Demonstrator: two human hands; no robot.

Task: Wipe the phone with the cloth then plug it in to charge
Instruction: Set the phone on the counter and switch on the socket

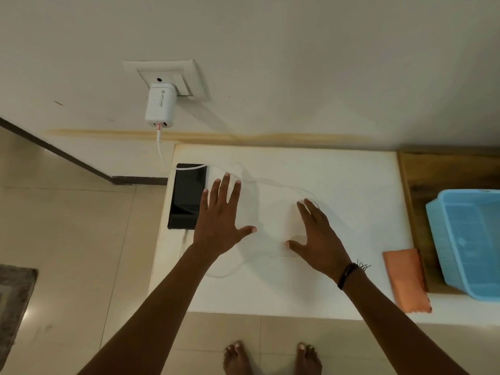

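A black phone lies face up at the left edge of the white table. A white cable runs from the white charger in the wall socket across the phone's top and loops over the table to the phone's near end. My left hand hovers flat with fingers spread, just right of the phone. My right hand is spread flat over the table's middle, holding nothing. A folded orange cloth lies at the table's right edge.
A light blue plastic basket stands on a wooden surface to the right of the table. The wall socket plate is above the table's left end. My bare feet stand on the tiled floor; a grey mat lies far left.
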